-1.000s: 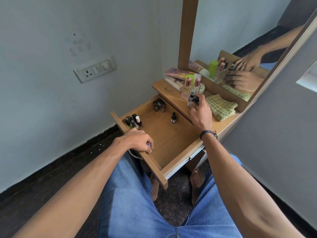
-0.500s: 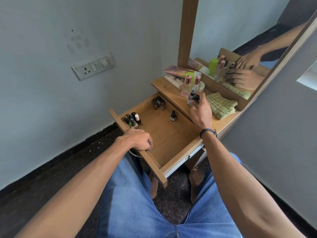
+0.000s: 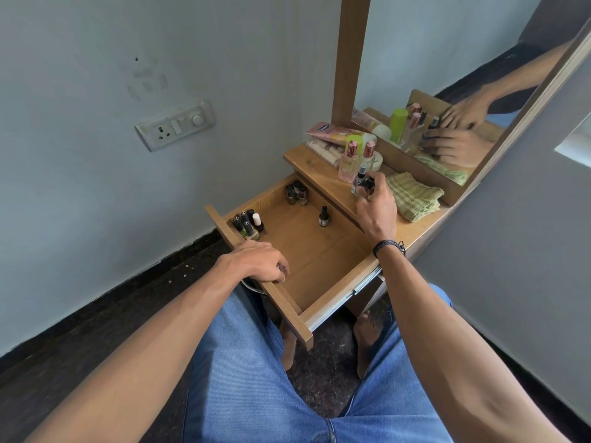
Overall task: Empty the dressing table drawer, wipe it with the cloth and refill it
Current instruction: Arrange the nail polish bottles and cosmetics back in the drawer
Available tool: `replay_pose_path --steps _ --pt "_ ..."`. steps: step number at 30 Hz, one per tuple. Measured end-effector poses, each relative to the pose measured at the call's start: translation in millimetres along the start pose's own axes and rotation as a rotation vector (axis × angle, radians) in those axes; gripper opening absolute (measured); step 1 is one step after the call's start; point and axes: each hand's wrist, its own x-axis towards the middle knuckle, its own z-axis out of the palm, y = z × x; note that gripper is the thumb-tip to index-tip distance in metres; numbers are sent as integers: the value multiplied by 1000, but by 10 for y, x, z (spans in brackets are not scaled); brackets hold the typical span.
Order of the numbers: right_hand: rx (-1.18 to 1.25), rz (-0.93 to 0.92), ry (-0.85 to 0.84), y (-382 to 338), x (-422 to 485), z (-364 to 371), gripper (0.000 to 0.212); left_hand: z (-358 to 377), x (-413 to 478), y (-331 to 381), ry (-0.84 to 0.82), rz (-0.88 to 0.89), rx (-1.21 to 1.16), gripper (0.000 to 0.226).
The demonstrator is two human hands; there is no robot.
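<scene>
Right hand (image 3: 377, 209) reaches over the light-brown wooden dressing table top (image 3: 319, 172), which sits in a corner of pale grey walls above a dark floor. Its fingers curl round a small dark bottle (image 3: 367, 184), held upright just beside the folded green checked cloth (image 3: 412, 196). Left hand (image 3: 260, 263) grips the front rim of the open wooden drawer (image 3: 319, 251), pulled out toward the person's knees. Small nail polish bottles (image 3: 248, 223) stand upright inside.

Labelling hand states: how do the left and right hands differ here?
The left hand grips the drawer front, low and near; the right hand is up over the tabletop, pinching a small dark bottle. The left wrist is bare; the right wrist wears a dark band. Both hands have curled fingers holding something.
</scene>
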Motion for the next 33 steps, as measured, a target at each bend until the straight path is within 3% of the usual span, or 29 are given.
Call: replay_pose_path --steps 9,24,33 --pt "-8 17 -5 -18 -1 -6 30 -37 31 25 -92 48 101 37" --pt "3 12 -7 -16 0 -3 34 -25 51 9 -31 90 64 34" --pt "10 6 -9 12 9 5 33 -116 -26 -130 205 42 -432 45"
